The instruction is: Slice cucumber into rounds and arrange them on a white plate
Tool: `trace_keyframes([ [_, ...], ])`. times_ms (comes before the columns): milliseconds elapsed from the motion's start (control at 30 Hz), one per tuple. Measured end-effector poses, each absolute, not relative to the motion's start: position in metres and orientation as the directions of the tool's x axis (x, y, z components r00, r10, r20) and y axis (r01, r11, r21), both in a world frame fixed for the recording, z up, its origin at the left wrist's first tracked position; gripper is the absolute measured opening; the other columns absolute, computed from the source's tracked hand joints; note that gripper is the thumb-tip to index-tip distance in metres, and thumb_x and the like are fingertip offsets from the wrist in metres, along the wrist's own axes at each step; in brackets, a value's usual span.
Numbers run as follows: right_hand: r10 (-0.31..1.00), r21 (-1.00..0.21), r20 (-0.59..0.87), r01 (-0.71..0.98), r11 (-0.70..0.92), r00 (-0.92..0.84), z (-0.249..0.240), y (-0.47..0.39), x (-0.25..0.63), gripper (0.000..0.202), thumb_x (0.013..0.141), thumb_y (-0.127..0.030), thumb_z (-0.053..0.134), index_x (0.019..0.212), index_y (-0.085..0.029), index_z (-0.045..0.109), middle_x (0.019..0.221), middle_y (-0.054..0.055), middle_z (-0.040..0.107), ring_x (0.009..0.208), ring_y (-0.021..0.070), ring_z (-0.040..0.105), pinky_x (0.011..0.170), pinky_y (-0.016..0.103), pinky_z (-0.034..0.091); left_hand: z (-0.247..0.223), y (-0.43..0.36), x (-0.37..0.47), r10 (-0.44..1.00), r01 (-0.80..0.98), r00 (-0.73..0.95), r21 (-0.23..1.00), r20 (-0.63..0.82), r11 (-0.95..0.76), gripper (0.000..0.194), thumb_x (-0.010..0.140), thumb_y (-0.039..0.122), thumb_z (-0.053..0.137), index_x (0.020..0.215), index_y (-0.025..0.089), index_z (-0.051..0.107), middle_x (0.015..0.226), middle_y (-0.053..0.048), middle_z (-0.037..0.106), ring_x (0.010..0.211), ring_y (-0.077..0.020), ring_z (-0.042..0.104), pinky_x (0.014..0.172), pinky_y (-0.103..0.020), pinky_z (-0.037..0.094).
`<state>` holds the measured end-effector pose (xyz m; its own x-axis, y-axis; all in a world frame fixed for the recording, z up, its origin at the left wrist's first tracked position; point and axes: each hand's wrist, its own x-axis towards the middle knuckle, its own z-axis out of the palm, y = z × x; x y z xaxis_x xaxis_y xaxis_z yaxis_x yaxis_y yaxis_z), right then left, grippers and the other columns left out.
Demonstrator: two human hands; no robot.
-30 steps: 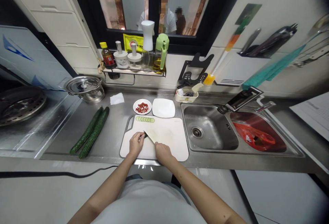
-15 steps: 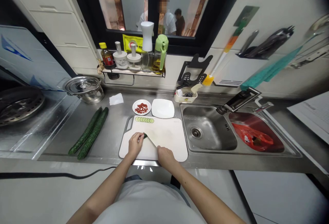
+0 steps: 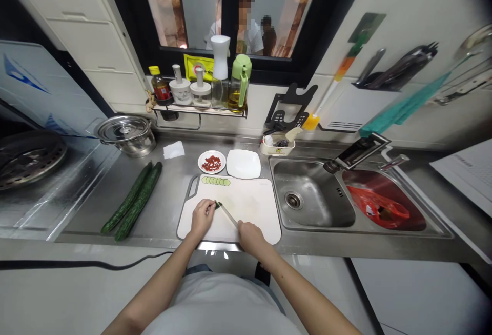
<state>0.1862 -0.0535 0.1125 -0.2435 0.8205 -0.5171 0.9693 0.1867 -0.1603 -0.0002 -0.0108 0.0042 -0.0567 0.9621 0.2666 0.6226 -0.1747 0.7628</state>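
Note:
My left hand (image 3: 203,217) is closed on a small dark-green piece of cucumber (image 3: 217,205), mostly hidden by the fingers, on the white cutting board (image 3: 253,196). My right hand (image 3: 251,236) grips a kitchen knife (image 3: 228,215) by its handle. The blade slants up and left, its tip beside the cucumber piece and close to my left fingertips. A row of overlapping cucumber slices (image 3: 216,181) lies along the board's far edge. Behind the board stand a white plate (image 3: 243,164) and a small dish (image 3: 201,166) of chopped red bits.
Two whole cucumbers (image 3: 139,201) lie left of the board, near a lidded steel pot (image 3: 136,142) and a white paper piece (image 3: 174,150). A double sink (image 3: 319,212) holding a red plastic bag (image 3: 378,211) is on the right. A seasoning shelf (image 3: 226,111) hangs behind.
The knife in my right hand has turned and shifted slightly, so its blade now looks narrower. My left hand stays nearly in place at the cucumber piece.

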Motion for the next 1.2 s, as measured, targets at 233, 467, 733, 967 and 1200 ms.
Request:
trace_keyframes([
  [233,0.837,-0.185,-0.495,0.969,0.163,-0.235,0.115,-0.049,0.192,0.025,0.089,-0.015,0.038,0.106,-0.012,0.056,0.095,0.014,0.065,0.088,0.0223,0.062,0.068,0.028,0.041,0.004,-0.010,0.001,0.963,0.583,-0.116,0.802,0.243,-0.132,0.015,0.083,0.026,0.050,0.084,0.019,0.063,0.086,-0.004,0.064,0.079,-0.0156,0.061,0.069,-0.027,0.049],
  [467,0.878,-0.104,-0.422,0.974,0.199,-0.225,0.104,-0.040,0.195,0.028,0.090,-0.012,0.034,0.109,-0.017,0.054,0.096,0.011,0.062,0.086,0.0197,0.061,0.069,0.028,0.040,0.006,-0.010,-0.001,0.961,0.560,-0.149,0.821,0.231,-0.111,0.016,0.081,0.027,0.051,0.084,0.018,0.064,0.086,-0.005,0.065,0.078,-0.0161,0.061,0.070,-0.028,0.052],
  [733,0.964,0.046,-0.138,0.971,0.235,-0.227,0.095,-0.034,0.212,0.043,0.090,-0.015,0.036,0.131,-0.025,0.046,0.112,0.014,0.053,0.089,0.0217,0.051,0.077,0.035,0.032,0.025,-0.004,-0.007,0.938,0.449,-0.316,0.893,0.141,0.017,0.025,0.085,0.035,0.049,0.095,0.018,0.064,0.092,-0.008,0.067,0.081,-0.0171,0.063,0.070,-0.028,0.051],
  [967,0.966,0.063,-0.038,0.964,0.257,-0.255,0.091,-0.034,0.220,0.044,0.091,-0.018,0.036,0.133,-0.028,0.045,0.115,0.012,0.050,0.087,0.0216,0.045,0.076,0.035,0.027,0.059,0.016,0.002,0.977,0.563,-0.017,0.810,0.212,-0.165,0.023,0.082,0.033,0.055,0.098,0.021,0.067,0.104,-0.007,0.066,0.099,-0.0205,0.059,0.087,-0.034,0.047],
  [1200,0.965,0.017,-0.031,0.966,0.259,-0.259,0.094,-0.035,0.217,0.043,0.092,-0.019,0.035,0.132,-0.028,0.045,0.119,0.012,0.050,0.089,0.0212,0.044,0.078,0.034,0.027,0.078,0.027,0.024,0.942,0.634,0.332,0.727,0.054,-0.265,0.020,0.080,0.031,0.058,0.093,0.023,0.070,0.098,-0.006,0.068,0.096,-0.0210,0.059,0.089,-0.033,0.044],
])
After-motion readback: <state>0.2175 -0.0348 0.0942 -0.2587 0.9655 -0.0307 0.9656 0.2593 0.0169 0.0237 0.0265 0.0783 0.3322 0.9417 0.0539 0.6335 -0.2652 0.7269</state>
